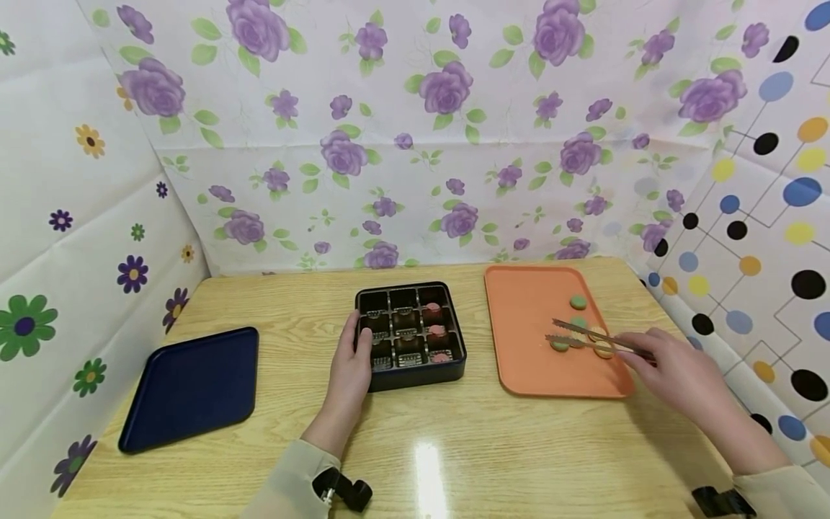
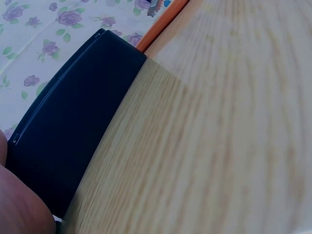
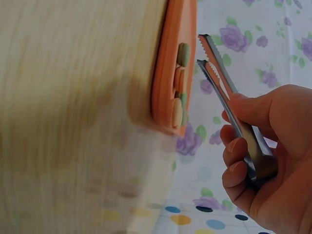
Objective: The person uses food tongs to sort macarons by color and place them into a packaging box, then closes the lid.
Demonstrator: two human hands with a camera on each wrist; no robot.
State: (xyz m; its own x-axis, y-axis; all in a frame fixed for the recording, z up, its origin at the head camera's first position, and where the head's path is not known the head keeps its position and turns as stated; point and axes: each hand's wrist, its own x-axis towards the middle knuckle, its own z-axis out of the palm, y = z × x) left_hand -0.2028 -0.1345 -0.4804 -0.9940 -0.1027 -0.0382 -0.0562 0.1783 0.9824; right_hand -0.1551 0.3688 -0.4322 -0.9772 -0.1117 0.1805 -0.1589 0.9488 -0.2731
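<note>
My left hand [image 1: 350,371] holds the left side of a black box [image 1: 418,376], the thumb over its front left corner. The box is split into compartments by a clear insert, and pink macarons [image 1: 436,330] sit in its right column. In my right hand [image 1: 674,367] is a pair of metal tongs [image 3: 261,163] with serrated tips. The tips are apart with nothing between them, above an orange tray [image 1: 528,371]. On that tray lie a green macaron [image 1: 578,302] towards the back and several green and cream macarons [image 1: 603,350] close together, partly hidden by the tongs.
A dark blue tray [image 1: 191,386] lies at the left of the wooden table [image 1: 305,310]. Flowered sheeting [image 1: 415,180] stands along the back edge, with a dotted sheet [image 1: 765,238] on the right and another flowered sheet on the left.
</note>
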